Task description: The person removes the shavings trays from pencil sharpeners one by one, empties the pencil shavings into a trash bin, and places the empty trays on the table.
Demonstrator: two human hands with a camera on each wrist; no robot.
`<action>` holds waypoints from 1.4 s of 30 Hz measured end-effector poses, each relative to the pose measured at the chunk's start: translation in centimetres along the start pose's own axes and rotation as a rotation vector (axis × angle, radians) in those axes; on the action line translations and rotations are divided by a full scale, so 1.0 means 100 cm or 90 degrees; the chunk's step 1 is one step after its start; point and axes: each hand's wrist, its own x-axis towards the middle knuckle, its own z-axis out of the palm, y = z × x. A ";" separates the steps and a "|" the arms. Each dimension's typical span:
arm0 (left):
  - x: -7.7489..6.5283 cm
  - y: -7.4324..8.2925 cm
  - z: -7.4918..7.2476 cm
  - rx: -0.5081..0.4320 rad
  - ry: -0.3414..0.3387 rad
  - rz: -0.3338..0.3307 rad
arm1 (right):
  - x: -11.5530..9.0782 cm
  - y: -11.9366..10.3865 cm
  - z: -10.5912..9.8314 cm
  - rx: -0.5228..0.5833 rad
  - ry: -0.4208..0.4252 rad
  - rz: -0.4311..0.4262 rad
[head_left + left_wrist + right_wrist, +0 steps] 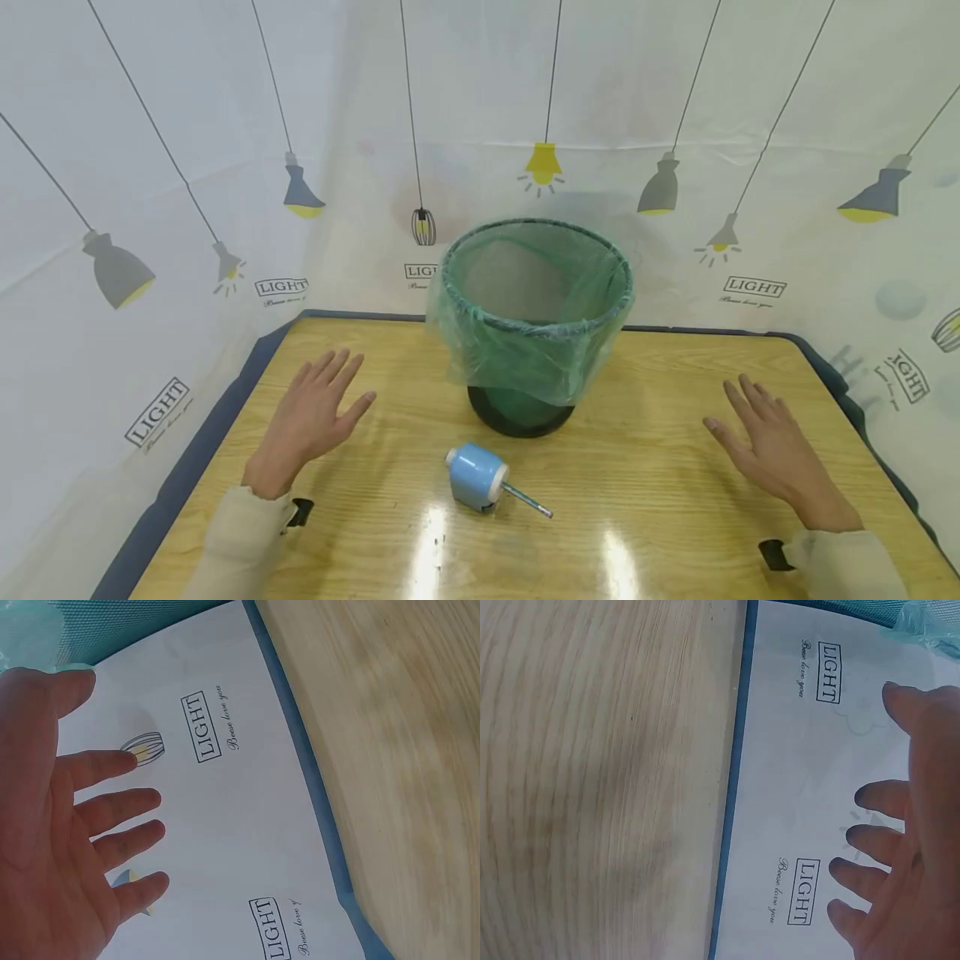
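Observation:
My left hand is held over the left part of the table, fingers straight and spread, holding nothing. Over the right part, my right hand is likewise spread out and holds nothing. Between them lies a small blue pencil sharpener with white ends, and a pencil sticks out of its right end. Behind it stands a round mesh waste bin, lined with a translucent green plastic bag folded over its rim. Neither hand touches these things. Both wrist views show the palms and a corner of the bin.
The wooden table has a dark blue border along its far and side edges. A white curtain printed with lamps and "LIGHT" labels rises around the back and sides, close behind the bin.

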 end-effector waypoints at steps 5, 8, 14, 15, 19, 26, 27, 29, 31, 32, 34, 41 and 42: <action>-0.001 0.006 -0.002 -0.008 -0.001 0.015 | 0.000 -0.006 -0.001 0.012 -0.001 0.007; -0.002 0.009 -0.003 -0.005 0.004 0.024 | 0.001 -0.010 -0.001 0.016 0.000 0.009; -0.003 0.014 -0.003 -0.004 0.008 0.034 | 0.003 -0.015 -0.002 0.038 -0.016 0.012; -0.003 0.015 -0.003 -0.007 0.008 0.036 | 0.003 -0.015 -0.002 0.044 -0.020 0.013; -0.004 0.018 -0.003 -0.017 0.016 0.048 | 0.003 -0.017 -0.001 0.051 -0.023 0.011; -0.005 0.023 0.000 -0.040 0.010 0.068 | 0.005 -0.022 0.002 0.041 -0.022 -0.008; -0.005 0.024 0.000 -0.043 0.007 0.068 | 0.005 -0.022 0.002 0.043 -0.022 -0.010; -0.004 0.025 0.001 -0.047 0.004 0.070 | 0.005 -0.023 0.003 0.045 -0.022 -0.016; -0.005 0.026 0.003 -0.052 0.004 0.075 | 0.004 -0.024 0.004 0.043 -0.018 -0.019; -0.005 0.027 0.003 -0.057 0.004 0.078 | 0.004 -0.024 0.005 0.042 -0.016 -0.022; -0.005 0.029 0.005 -0.064 0.005 0.089 | 0.004 -0.025 0.005 0.042 -0.014 -0.026; -0.005 0.034 0.010 -0.086 -0.007 0.099 | 0.006 -0.032 0.009 0.048 -0.010 -0.035; -0.005 0.035 0.011 -0.087 -0.010 0.099 | 0.007 -0.033 0.010 0.048 -0.009 -0.037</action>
